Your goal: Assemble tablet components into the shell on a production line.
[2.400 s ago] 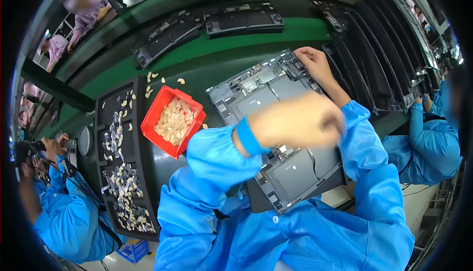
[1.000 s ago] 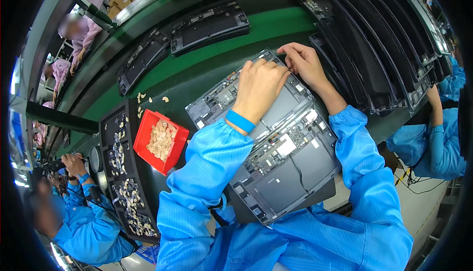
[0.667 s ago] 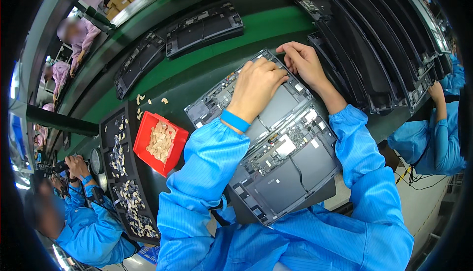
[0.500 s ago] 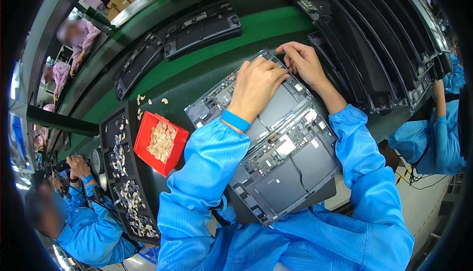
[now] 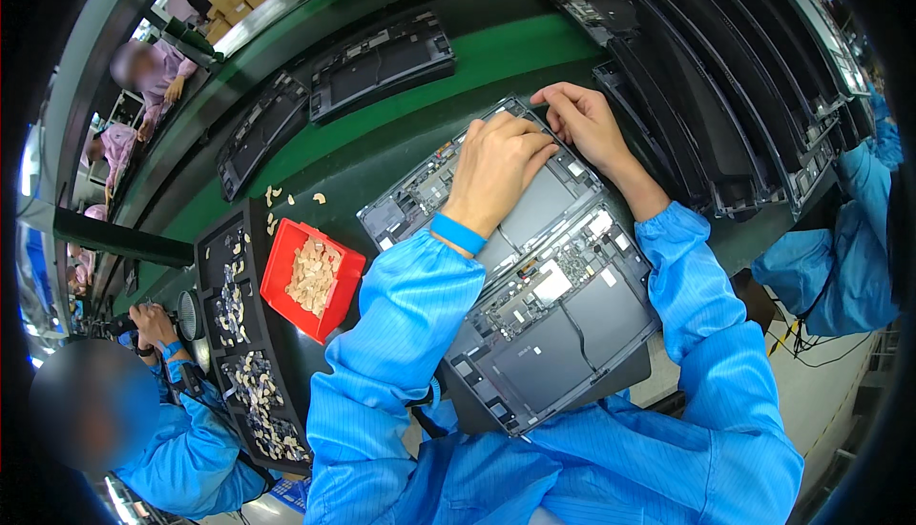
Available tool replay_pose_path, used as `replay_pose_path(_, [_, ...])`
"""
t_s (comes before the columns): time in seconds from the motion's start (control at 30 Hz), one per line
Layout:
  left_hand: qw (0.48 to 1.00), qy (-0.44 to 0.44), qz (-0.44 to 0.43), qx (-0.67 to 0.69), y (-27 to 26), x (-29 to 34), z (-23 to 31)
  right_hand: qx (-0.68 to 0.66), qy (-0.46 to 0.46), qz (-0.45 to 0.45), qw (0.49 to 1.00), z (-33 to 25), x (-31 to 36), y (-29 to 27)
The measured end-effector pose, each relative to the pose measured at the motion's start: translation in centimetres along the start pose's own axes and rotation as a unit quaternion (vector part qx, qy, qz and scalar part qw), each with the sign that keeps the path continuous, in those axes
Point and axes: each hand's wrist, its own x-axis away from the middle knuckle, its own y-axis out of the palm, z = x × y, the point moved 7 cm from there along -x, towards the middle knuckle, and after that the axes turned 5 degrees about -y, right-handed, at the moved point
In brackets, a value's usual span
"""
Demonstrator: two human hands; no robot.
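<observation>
Long green conveyor belt (image 5: 496,58)

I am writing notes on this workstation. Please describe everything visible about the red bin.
The red bin is a small, square, open tray, plastic by its look. It holds a heap of small pale pieces. It sits tilted on the dark green bench, against a black compartment tray on its left. Neither hand touches it; a few pale pieces lie loose beyond it.

the opened laptop chassis (image 5: 544,287) lies flat on the green belt, tilted with its far end toward the upper left. its cover is off, baring a grey battery pack at the far end, a circuit board with small chips across the middle, and a dark panel with a thin black cable nearest the person.
</observation>
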Motion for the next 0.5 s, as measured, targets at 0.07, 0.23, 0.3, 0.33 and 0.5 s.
replay_pose_path(0.07, [1.000,-0.004,0.009,-0.008,0.1,-0.1,0.1,-0.002,0.001,0.001,1.000,0.1,0.1,-0.1])
replay_pose_path(0.23, [0.999,-0.035,0.001,-0.007,0.1,0.1,-0.1,0.008,-0.019,-0.002,1.000,-0.2,0.0,0.3])
replay_pose_path(0.3, [0.999,-0.049,-0.018,-0.010,0.3,0.2,0.0,0.002,-0.018,0.000,1.000,0.0,0.0,0.1])
replay_pose_path(0.33, [0.998,-0.058,-0.031,-0.020,0.4,0.3,0.2,-0.003,-0.017,0.001,1.000,0.1,0.0,-0.1])
replay_pose_path(0.5, [0.990,-0.049,-0.106,-0.078,1.8,2.5,1.7,0.137,-0.016,0.011,0.990,0.5,0.0,-1.4])
